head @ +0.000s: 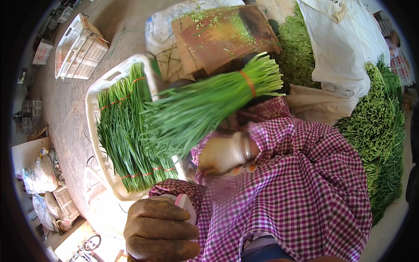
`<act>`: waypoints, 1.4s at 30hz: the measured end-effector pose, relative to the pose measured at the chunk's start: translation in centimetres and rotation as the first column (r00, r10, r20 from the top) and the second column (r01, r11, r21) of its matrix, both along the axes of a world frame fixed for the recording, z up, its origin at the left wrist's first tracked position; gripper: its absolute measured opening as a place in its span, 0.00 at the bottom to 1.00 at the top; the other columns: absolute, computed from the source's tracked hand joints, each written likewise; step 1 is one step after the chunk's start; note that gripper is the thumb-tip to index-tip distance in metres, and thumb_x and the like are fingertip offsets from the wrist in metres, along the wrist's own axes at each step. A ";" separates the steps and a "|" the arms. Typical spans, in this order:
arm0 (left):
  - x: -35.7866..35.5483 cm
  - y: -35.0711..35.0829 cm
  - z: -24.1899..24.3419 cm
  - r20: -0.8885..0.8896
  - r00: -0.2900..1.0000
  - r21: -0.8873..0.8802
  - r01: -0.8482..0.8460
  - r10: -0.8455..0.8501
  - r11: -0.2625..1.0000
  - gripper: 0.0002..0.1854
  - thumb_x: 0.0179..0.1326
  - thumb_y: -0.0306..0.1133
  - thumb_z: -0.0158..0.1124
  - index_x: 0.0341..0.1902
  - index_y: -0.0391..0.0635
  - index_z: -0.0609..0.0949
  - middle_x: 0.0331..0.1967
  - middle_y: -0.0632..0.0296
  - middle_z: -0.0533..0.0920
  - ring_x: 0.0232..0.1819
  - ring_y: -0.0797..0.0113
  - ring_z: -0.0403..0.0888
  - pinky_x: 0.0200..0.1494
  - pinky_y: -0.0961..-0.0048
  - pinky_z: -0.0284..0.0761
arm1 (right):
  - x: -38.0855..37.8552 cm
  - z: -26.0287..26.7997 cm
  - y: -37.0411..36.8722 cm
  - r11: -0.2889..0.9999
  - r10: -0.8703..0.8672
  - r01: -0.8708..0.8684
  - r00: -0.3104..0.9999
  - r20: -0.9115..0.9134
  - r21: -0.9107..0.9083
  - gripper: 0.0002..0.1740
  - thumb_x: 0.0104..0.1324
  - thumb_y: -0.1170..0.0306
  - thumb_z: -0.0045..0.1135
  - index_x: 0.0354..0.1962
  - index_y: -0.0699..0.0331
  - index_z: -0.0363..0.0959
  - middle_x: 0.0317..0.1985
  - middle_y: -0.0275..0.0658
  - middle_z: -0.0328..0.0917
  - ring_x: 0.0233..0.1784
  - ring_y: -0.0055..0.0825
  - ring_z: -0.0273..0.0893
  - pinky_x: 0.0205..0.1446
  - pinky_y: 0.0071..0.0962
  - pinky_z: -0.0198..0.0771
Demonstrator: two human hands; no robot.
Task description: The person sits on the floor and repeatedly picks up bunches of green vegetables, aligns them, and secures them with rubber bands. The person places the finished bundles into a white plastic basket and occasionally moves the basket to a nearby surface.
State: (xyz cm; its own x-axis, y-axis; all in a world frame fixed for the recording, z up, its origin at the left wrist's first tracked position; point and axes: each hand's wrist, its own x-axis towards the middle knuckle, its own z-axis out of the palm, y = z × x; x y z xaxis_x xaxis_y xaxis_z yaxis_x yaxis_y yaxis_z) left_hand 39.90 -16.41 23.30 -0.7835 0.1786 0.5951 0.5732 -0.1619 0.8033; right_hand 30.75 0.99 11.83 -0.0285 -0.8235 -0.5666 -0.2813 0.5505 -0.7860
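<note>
My left hand (pixel 162 229), in a brown-stained glove, is curled into a fist at the bottom left. A white thing with a pink edge (pixel 187 207) shows beside its fingertips; whether the fist grips it cannot be told. My right hand (pixel 222 154) is gloved and blurred, over my lap, with orange bands about the wrist. Just above it, a bunch of garlic chives (pixel 209 98), tied with an orange band, lies slantwise, leaf ends over the crate. Leaves meet the glove, but any grip is hidden. Banded bunches (pixel 127 140) fill a white plastic crate (pixel 93 98) at left.
Cut green bits litter a stained board (pixel 212 42) ahead. A white cloth (pixel 340 49) partly covers heaped chives (pixel 370 121) on the right. White plastic crates (pixel 81 49) stand at the far left. Bagged items (pixel 41 175) and a bicycle (pixel 88 247) are at lower left.
</note>
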 end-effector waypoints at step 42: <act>-0.4 1.3 0.5 -0.033 0.999 -0.051 -0.025 0.024 0.998 0.15 0.67 0.42 0.57 0.32 0.42 0.77 0.25 0.54 0.81 0.30 0.53 0.80 0.40 0.55 0.79 | 1.6 -4.7 4.3 0.875 -0.357 0.052 0.742 -0.568 -0.482 0.16 0.67 0.58 0.56 0.49 0.51 0.77 0.31 0.41 0.80 0.33 0.42 0.82 0.31 0.44 0.76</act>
State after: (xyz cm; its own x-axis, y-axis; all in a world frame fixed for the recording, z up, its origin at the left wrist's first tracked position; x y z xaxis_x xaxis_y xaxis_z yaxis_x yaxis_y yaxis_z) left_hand 39.51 -15.08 23.84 -0.7683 0.1904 0.6111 0.6026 -0.1066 0.7909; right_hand 32.31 5.33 7.17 -0.4425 -0.8961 0.0346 -0.7054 0.3240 -0.6304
